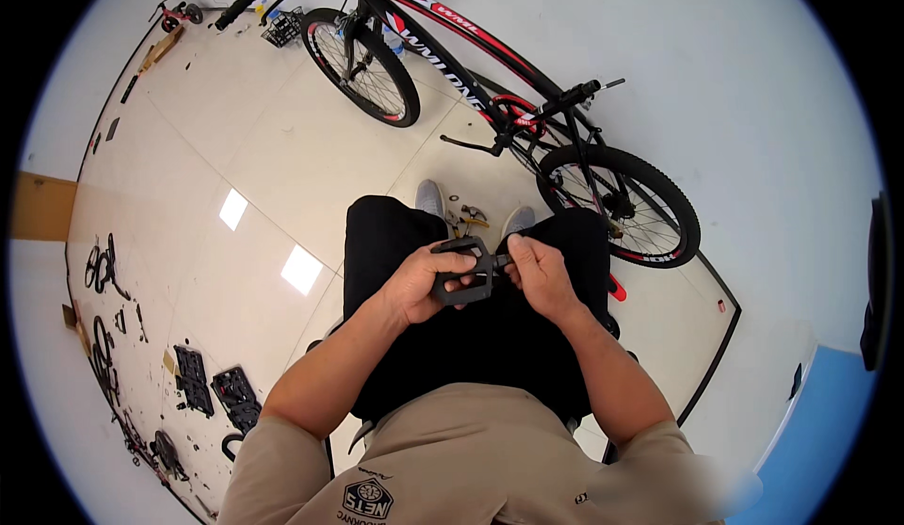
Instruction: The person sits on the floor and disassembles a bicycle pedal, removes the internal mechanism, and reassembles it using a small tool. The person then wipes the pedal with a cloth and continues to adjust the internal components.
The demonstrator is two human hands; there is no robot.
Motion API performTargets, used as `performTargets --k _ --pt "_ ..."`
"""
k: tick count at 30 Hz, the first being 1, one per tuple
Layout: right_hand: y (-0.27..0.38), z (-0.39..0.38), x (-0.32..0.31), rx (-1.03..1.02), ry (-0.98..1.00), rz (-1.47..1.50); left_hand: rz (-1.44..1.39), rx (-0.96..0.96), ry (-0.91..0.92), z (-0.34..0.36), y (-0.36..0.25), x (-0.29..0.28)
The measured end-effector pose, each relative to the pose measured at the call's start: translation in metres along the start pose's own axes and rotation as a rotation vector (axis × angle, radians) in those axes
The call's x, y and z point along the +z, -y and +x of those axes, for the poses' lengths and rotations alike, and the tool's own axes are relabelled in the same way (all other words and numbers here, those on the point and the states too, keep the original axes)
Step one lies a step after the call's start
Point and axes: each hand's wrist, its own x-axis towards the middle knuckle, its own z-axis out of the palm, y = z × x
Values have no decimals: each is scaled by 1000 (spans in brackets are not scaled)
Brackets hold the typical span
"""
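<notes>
Bicycle workshop, by the look of it, set up in a plain room: pale tiled floor, white wall. Black-and-red bicycle stands alongside. Seated person holds a loose pedal. Hand tools lie between the shoes; open black tool cases and scattered dark parts, some ring-shaped, at left.

Bold white lettering is carried along the black down tube of a bicycle, with smaller characters set on its red-trimmed top tube. A dark badge with pale letters is printed on a beige shirt, bordered by further dark lettering.
</notes>
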Motion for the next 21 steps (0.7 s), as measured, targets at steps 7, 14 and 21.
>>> performTargets --k 7,14,21 --pt "-3 1 -6 -120 95 -22 -4 0 -17 1 1 -3" --pt "-2 2 -9 -15 88 -28 -1 -18 1 -2 -3 1" --pt "1 1 -5 -132 89 64 -33 -12 -1 -1 -3 -3"
